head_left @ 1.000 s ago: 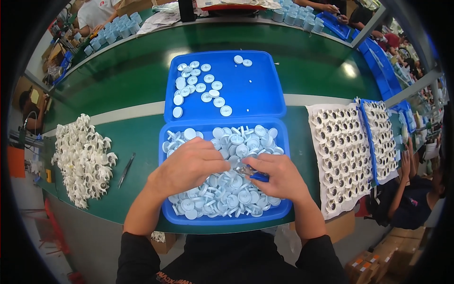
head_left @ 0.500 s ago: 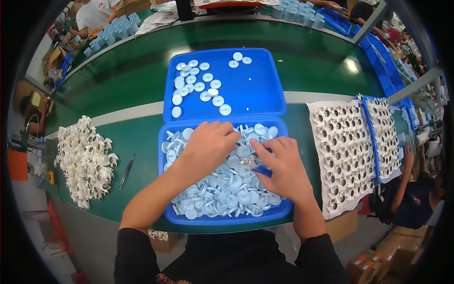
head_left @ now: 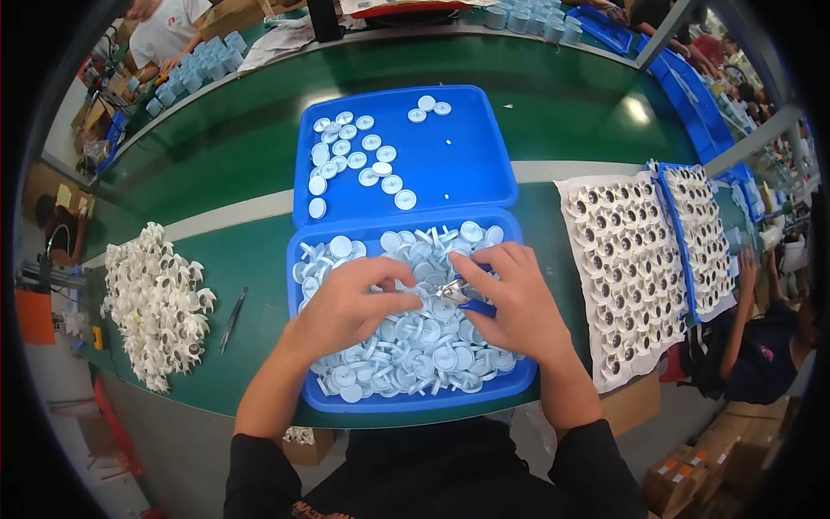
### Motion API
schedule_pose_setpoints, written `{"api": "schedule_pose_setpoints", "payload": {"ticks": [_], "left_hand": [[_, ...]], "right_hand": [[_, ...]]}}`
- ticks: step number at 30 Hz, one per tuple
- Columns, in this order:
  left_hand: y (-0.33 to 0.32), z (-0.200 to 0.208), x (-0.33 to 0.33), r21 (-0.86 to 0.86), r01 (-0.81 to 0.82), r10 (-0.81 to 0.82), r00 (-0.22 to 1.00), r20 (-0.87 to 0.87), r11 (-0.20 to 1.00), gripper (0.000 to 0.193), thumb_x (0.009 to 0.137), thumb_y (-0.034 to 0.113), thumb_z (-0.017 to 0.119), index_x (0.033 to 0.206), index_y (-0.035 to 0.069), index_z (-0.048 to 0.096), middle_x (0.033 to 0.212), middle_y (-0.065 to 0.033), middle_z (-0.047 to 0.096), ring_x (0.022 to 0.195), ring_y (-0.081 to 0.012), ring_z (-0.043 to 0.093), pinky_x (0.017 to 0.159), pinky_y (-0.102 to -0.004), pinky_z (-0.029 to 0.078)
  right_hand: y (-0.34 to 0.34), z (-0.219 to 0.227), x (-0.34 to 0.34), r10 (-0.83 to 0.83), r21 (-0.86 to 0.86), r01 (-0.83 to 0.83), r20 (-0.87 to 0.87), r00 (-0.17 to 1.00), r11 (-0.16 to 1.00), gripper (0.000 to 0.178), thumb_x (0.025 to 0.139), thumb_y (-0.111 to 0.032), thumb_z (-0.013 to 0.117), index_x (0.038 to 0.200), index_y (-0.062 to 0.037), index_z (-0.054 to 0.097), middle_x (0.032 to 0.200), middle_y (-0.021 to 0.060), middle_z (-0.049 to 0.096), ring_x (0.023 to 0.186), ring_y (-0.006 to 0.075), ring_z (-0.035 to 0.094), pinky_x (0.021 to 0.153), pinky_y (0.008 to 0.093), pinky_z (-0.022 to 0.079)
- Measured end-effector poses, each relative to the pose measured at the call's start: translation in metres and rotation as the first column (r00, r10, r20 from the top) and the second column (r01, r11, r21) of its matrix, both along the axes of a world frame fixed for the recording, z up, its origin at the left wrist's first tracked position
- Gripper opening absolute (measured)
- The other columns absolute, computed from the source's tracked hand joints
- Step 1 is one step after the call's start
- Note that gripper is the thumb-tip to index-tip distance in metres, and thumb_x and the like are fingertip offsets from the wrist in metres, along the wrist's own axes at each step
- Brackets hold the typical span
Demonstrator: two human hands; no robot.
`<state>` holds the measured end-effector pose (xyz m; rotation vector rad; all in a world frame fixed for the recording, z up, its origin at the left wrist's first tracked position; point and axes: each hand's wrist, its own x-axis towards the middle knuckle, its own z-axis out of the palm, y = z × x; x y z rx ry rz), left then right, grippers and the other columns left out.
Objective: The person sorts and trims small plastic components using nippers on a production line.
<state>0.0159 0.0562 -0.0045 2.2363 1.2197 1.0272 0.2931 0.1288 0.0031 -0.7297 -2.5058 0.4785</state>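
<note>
My right hand [head_left: 519, 298] is closed round a pair of blue-handled nippers [head_left: 451, 291], whose metal jaws point left. Thumb and forefinger of my left hand [head_left: 350, 298] pinch a light-blue plastic disc [head_left: 422, 294] right at the jaws; the fingers partly hide it. Both hands hover over a blue tray [head_left: 415, 403] heaped with light-blue discs [head_left: 372, 372], many with a thin stem. Behind it sits a second blue tray [head_left: 480, 164], where similar discs [head_left: 356, 160] lie spread out, mostly on the left side, with a few at the top.
White petal-shaped parts [head_left: 160, 303] are piled on the left, beside tweezers [head_left: 233, 320]. To the right, rows of white parts with dark centres [head_left: 618, 277] lie on a sheet. Beyond the green belt [head_left: 562, 112] stand light-blue cups [head_left: 527, 22]. Other people work around.
My left hand has shifted down and left, its fingers opening out from a curled grasp into a pinch by the nippers' jaws. My right hand keeps the nippers almost in place.
</note>
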Motion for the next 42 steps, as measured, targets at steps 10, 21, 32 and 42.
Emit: {"api": "schedule_pose_setpoints", "payload": {"ticks": [10, 21, 32, 42], "left_hand": [[-0.004, 0.013, 0.003, 0.085, 0.132, -0.129, 0.991, -0.039, 0.988, 0.04, 0.073, -0.011, 0.075, 0.105, 0.012, 0.081, 0.115, -0.0061, 0.074, 0.085, -0.0205, 0.069, 0.077, -0.0375, 0.05], [-0.003, 0.014, 0.005, 0.085, 0.131, -0.13, 0.991, -0.021, 0.988, 0.038, 0.074, -0.011, 0.075, 0.104, 0.012, 0.081, 0.113, -0.0069, 0.074, 0.082, -0.0203, 0.069, 0.076, -0.0365, 0.049], [-0.005, 0.022, -0.004, 0.002, 0.16, -0.16, 0.987, -0.007, 0.987, 0.035, 0.075, -0.01, 0.075, 0.102, 0.012, 0.08, 0.111, -0.0068, 0.074, 0.083, -0.0223, 0.069, 0.076, -0.0361, 0.05], [0.006, 0.014, -0.03, -0.307, 0.013, -0.033, 0.998, -0.061, 0.952, 0.028, 0.09, 0.002, 0.079, 0.118, 0.009, 0.078, 0.119, -0.0095, 0.072, 0.1, -0.0315, 0.072, 0.093, -0.0458, 0.056]], "right_hand": [[0.001, -0.004, 0.0, 0.154, -0.236, -0.174, -0.1, 0.983, 0.956, 0.064, 0.084, -0.017, 0.087, 0.144, -0.0086, 0.066, 0.113, 0.0115, 0.064, 0.103, 0.0324, 0.062, 0.093, 0.0434, 0.049], [-0.001, -0.006, -0.001, 0.154, -0.264, -0.176, -0.104, 0.983, 0.948, 0.062, 0.085, -0.017, 0.086, 0.143, -0.0086, 0.067, 0.112, 0.0114, 0.065, 0.102, 0.0331, 0.064, 0.092, 0.0435, 0.05], [-0.013, -0.001, -0.008, 0.104, -0.268, -0.104, -0.013, 0.995, 0.958, 0.06, 0.073, -0.004, 0.084, 0.132, -0.0101, 0.072, 0.091, 0.0081, 0.065, 0.08, 0.0301, 0.068, 0.068, 0.0414, 0.053], [-0.014, 0.004, -0.008, 0.07, -0.047, -0.065, 0.115, 0.991, 0.997, 0.071, 0.069, -0.01, 0.088, 0.138, -0.0131, 0.07, 0.104, 0.0062, 0.064, 0.097, 0.0291, 0.064, 0.088, 0.0441, 0.05]]}}
